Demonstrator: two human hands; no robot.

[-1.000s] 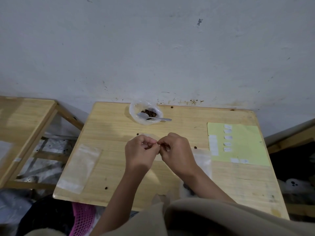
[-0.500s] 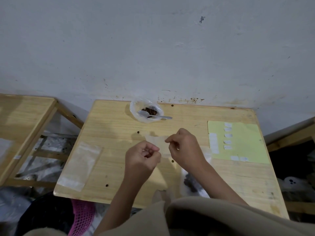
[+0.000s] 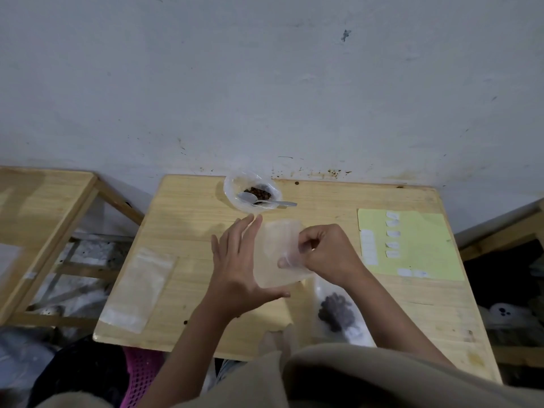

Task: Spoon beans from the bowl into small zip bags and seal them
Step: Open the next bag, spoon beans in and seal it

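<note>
Fingers [image 3: 250, 228] of the left hand [image 3: 238, 266] are straight and close together, the thumb spread wide toward the near side, the palm lying against the left edge of an empty clear zip bag [image 3: 279, 254]. Fingers of the right hand [image 3: 323, 254] curl and pinch that bag's right edge, thumb pressed on the plastic. Just beyond the left fingertips sits the bowl [image 3: 235, 195] of dark beans [image 3: 259, 192], a spoon [image 3: 265, 201] resting in it with its handle over the rim. Right of the right knuckles lies a yellow sheet [image 3: 426, 245] carrying small white labels [image 3: 393, 234] (any writing too small to read). Under the right wrist lies a filled bag [image 3: 335, 313]. Left of the left hand, a stack of flat bags [image 3: 138, 290] lies near the table's [image 3: 191, 219] left edge, bare wood between.
</note>
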